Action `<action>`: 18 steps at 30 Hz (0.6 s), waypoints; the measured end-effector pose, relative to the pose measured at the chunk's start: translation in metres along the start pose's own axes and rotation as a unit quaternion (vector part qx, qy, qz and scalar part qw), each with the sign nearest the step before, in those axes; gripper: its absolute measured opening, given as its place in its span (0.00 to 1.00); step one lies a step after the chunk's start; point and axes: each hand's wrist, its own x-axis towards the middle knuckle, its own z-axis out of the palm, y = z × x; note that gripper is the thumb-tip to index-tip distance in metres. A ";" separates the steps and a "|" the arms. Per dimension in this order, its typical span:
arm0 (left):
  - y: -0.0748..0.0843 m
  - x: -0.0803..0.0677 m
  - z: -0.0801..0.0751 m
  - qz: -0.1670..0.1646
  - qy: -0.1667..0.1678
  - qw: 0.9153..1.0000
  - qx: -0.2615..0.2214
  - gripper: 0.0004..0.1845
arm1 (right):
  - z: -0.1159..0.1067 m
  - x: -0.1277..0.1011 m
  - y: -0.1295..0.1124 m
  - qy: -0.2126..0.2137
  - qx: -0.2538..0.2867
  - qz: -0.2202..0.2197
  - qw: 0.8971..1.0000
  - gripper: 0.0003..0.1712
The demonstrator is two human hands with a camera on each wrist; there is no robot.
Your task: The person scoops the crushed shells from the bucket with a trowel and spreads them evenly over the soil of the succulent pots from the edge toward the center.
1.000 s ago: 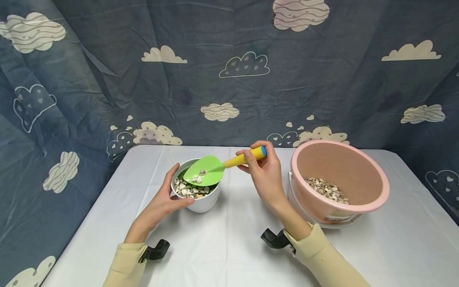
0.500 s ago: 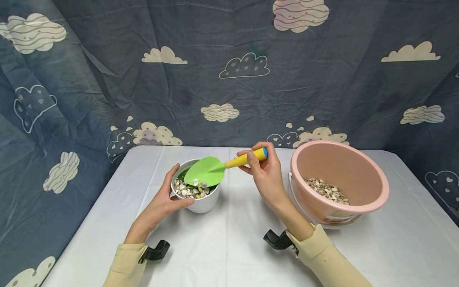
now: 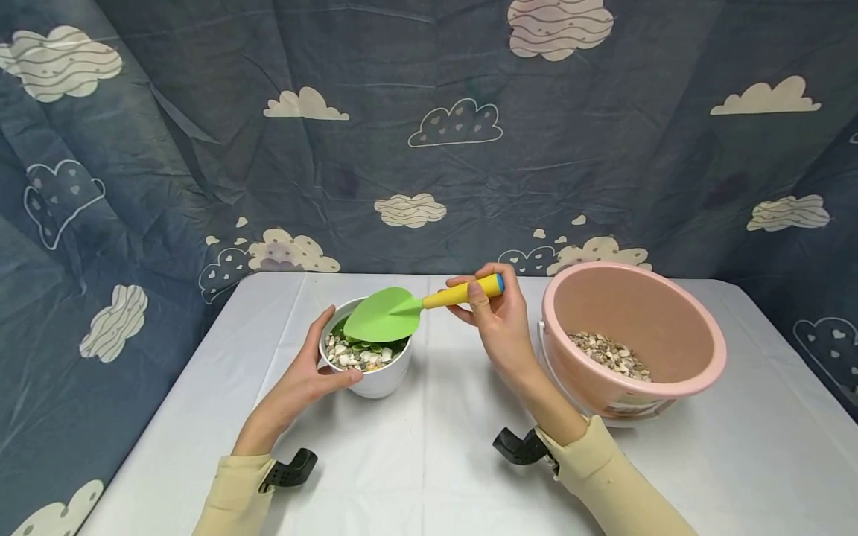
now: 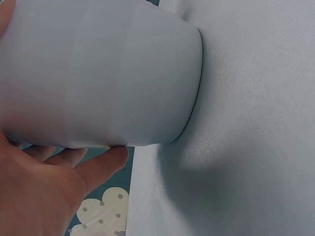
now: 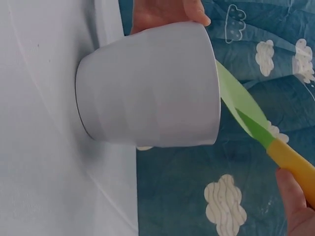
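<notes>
Trowel (image 3: 385, 318) blade over pot (image 3: 375, 381) rim; bucket (image 3: 697, 372) well right.

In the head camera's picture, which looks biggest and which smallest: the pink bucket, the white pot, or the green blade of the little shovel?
Largest to smallest, as they look in the head view:
1. pink bucket, clearly the biggest
2. white pot
3. green blade, almost as wide as the pot's mouth but flat; it hangs just above the pot, so nearness hardly skews it.

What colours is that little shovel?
The shovel has a green blade, a yellow handle and a blue end cap; the head view shows it best.
</notes>
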 end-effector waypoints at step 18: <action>0.002 0.000 0.002 -0.008 0.020 0.999 0.026 0.58 | 0.002 -0.007 -0.026 0.075 0.077 0.064 0.992 0.15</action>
